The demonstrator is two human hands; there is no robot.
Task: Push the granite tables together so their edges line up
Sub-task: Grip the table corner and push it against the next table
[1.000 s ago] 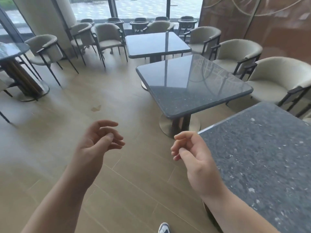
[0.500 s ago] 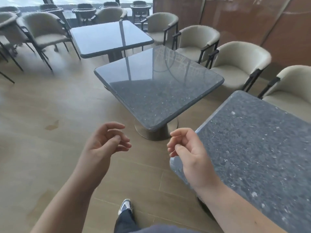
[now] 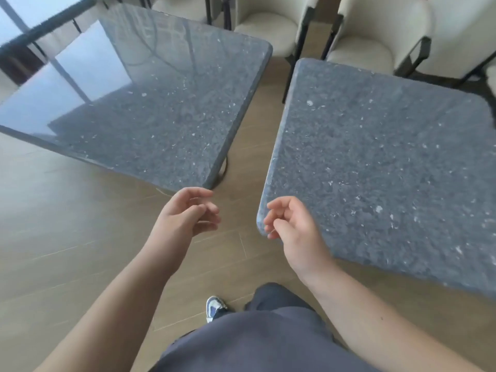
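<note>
- A wood-plank floor (image 3: 80,237) is seen running between two dark speckled granite tables, with a wedge of bare floor left between them that narrows toward the far end.
- The left granite worktop (image 3: 150,103) is set at an angle to the right granite worktop (image 3: 389,162); their facing edges are apart and not parallel.
- Window light is reflected on the far-left part of the left granite worktop.
- Cream upholstered chairs (image 3: 375,36) with dark frames are lined up beyond the right granite worktop.
- The left hand (image 3: 188,213) is held in the air just short of the left granite worktop's near corner, fingers loosely curled and nothing gripped.
- The right hand (image 3: 292,226) is held over the near-left corner of the right granite worktop, fingers likewise loosely curled and empty; contact with the stone cannot be told.
- Dark trousers (image 3: 255,339) and a sneaker (image 3: 214,307) are seen below the hands, nearer than the right granite worktop.
</note>
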